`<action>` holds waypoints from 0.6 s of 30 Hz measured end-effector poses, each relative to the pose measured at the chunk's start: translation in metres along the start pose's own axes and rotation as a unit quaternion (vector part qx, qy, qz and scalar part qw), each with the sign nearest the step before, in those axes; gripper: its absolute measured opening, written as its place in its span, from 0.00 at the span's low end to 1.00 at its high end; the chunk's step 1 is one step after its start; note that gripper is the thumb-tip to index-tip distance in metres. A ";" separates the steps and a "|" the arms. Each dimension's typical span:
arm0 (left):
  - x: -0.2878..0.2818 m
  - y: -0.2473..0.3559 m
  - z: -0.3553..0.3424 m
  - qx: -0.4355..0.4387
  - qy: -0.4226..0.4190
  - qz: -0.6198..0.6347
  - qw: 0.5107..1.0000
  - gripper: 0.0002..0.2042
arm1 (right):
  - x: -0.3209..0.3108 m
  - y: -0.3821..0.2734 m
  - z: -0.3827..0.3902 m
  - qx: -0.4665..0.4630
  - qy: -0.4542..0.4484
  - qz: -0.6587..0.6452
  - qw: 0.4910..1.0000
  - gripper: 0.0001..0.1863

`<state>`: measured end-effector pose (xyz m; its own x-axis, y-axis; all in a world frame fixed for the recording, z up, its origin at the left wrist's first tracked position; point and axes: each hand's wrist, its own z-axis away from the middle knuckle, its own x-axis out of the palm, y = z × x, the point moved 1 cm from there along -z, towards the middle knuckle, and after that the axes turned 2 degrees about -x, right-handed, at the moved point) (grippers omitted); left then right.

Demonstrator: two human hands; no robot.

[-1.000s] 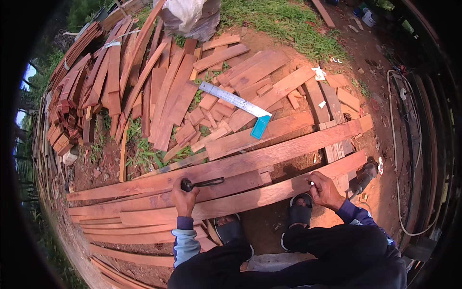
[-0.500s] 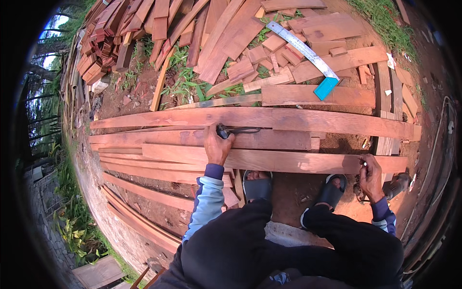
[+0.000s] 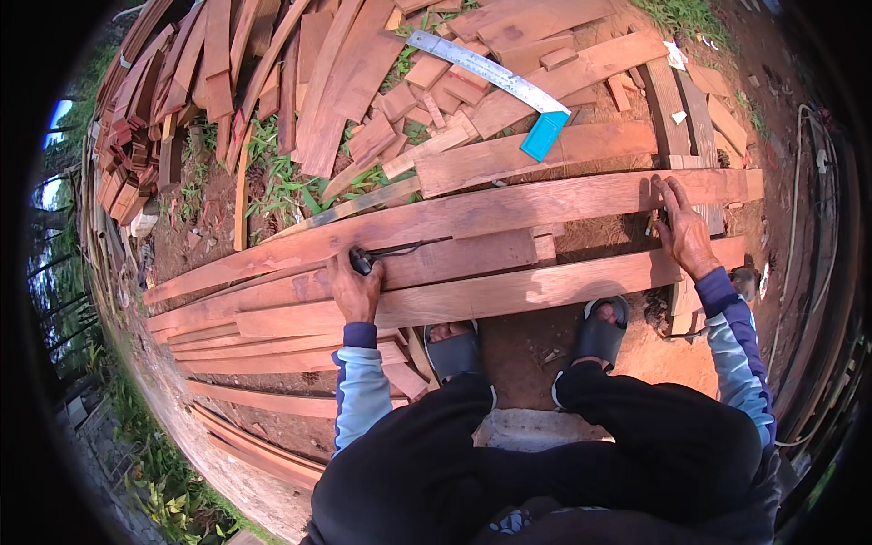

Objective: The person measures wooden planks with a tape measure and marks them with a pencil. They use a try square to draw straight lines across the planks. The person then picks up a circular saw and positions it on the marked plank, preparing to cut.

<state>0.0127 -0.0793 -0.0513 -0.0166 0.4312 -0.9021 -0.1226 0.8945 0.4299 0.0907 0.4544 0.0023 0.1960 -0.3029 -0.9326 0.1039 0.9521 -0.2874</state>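
My left hand (image 3: 354,289) grips a black tape measure (image 3: 361,262) with a strap over a middle plank (image 3: 481,252). My right hand (image 3: 681,227) reaches onto the long upper plank (image 3: 563,195), fingertips on its face near the right end, with a small thin object that I cannot make out between thumb and fingers. A nearer plank (image 3: 545,286) runs below both hands, in front of my sandaled feet. A square with a silver blade (image 3: 472,64) and teal handle (image 3: 545,134) lies on loose boards beyond.
Stacked boards (image 3: 145,127) fill the upper left, scattered offcuts (image 3: 427,118) the upper middle. A dark power tool (image 3: 743,282) lies at the right behind my forearm. A hose (image 3: 799,136) runs along the right side. More long boards (image 3: 254,436) lie at the lower left.
My right hand has moved up from the nearer plank to the upper long plank. My left hand still holds the tape measure. The camera's view has shifted.
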 end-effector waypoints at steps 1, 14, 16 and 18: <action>0.000 0.002 0.000 0.002 0.001 -0.007 1.000 0.26 | 0.000 0.004 -0.002 -0.005 -0.009 0.011 1.000 0.41; -0.023 -0.008 0.008 -0.009 0.004 0.005 1.000 0.24 | 0.025 0.033 -0.027 -0.036 -0.035 0.065 0.997 0.43; -0.045 -0.001 0.031 -0.013 0.039 0.025 0.999 0.24 | 0.035 0.044 -0.026 -0.027 -0.032 0.058 0.997 0.44; -0.063 -0.013 0.064 -0.066 0.039 0.008 0.997 0.25 | 0.040 0.061 -0.023 -0.042 -0.004 0.047 0.998 0.46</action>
<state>0.0789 -0.1106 0.0021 -0.0971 0.4308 -0.8972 -0.2510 0.8617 0.4409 0.0827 0.5012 -0.0578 0.2079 -0.2118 -0.9549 0.0033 0.9764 -0.2158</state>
